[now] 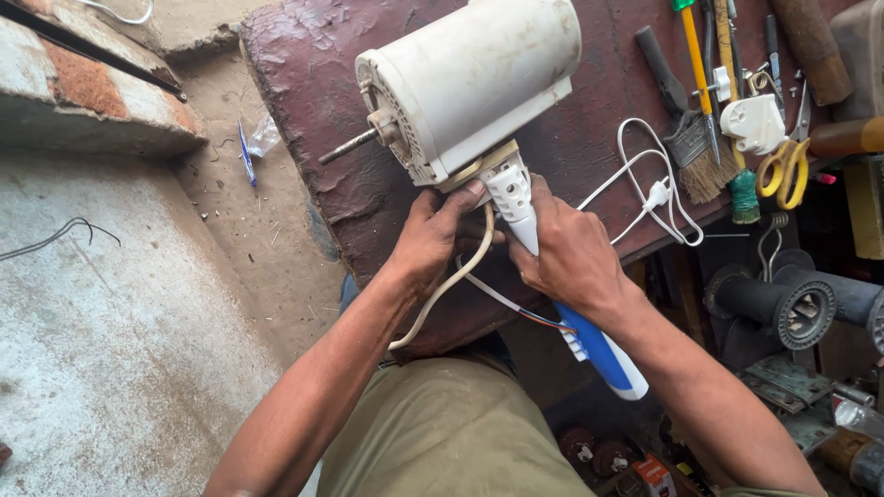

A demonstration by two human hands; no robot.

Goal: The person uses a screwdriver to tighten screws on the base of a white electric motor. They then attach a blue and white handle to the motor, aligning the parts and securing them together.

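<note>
A white fan motor housing (474,78) with a bare metal shaft (350,145) lies on a worn dark red table (589,120). Its white neck (509,189) joins a white and blue handle piece (599,350) that sticks out over the table's front edge. My left hand (433,235) grips the base of the neck from the left, thumb against the housing. My right hand (566,253) wraps around the neck and handle from the right. A cream cable (442,290) and thin coloured wires (539,317) hang out between my hands.
A white cord with an inline switch (656,195) lies right of my hands. Further right are a paint brush (695,147), screwdrivers (700,64), yellow-handled scissors (783,166) and a white plug part (753,124). Black rollers (801,308) and metal parts sit below the table's right side. Concrete floor lies left.
</note>
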